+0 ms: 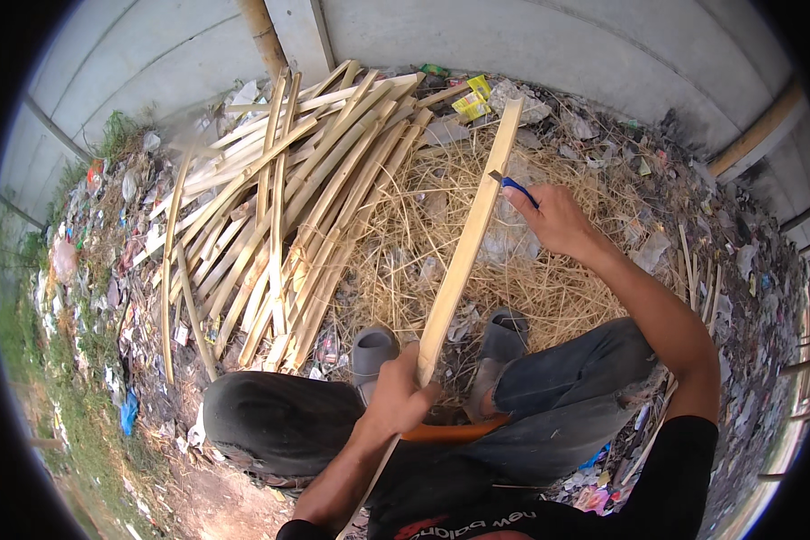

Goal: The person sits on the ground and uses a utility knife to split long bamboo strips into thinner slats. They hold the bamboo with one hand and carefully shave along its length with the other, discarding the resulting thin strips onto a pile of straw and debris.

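Note:
A long, pale bamboo strip [463, 256] slants up and away from my lap, between my knees. Wrapped round its near part is my left hand [396, 396], closed, with the strip's tail running back along my forearm. My right hand [553, 219] is closed on a blue-handled utility knife [520, 191]. The knife's dark blade meets the strip's right edge, some way below its far end. Part of the handle is hidden inside my fingers.
A heap of split bamboo strips [288, 207] lies to the left. Thin shavings [558, 292] cover the ground around my grey sandals [504, 333]. Litter is scattered all about, with yellow wrappers [472, 99] at the back. A grey wall [504, 45] stands behind, beside a bamboo pole [263, 36].

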### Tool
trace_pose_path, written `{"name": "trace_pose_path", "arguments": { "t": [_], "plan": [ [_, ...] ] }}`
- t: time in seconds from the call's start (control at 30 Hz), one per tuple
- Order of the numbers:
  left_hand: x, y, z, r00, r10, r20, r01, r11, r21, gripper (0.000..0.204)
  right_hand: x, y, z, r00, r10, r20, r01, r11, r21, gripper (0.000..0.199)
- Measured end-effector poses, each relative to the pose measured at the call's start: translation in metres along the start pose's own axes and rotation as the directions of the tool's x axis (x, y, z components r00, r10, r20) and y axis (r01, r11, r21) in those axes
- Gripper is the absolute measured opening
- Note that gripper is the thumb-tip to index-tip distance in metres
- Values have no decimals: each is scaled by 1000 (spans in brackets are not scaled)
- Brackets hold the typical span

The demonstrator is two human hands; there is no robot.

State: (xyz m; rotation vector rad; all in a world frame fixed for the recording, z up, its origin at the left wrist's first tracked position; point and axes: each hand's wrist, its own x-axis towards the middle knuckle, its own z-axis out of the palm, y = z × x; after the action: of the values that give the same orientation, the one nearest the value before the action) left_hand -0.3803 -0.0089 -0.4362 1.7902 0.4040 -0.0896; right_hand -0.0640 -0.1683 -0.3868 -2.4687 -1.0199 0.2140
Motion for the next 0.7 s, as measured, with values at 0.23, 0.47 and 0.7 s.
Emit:
{"name": "trace_pose_path", "arguments": {
  "t": [0.23,0.47,0.7],
  "plan": [
    [2,11,-9,996,-13,-83,26,988,155,35,-58,-50,40,909,-329,255,340,940,3,70],
    [-8,14,9,1000,25,4,-25,979,203,32,39,83,-43,936,98,-338,-137,986,-94,72],
    [-15,19,6,998,61,3,-60,977,205,30,45,136,-80,810,284,-513,-314,949,30,77]
  ]
}}
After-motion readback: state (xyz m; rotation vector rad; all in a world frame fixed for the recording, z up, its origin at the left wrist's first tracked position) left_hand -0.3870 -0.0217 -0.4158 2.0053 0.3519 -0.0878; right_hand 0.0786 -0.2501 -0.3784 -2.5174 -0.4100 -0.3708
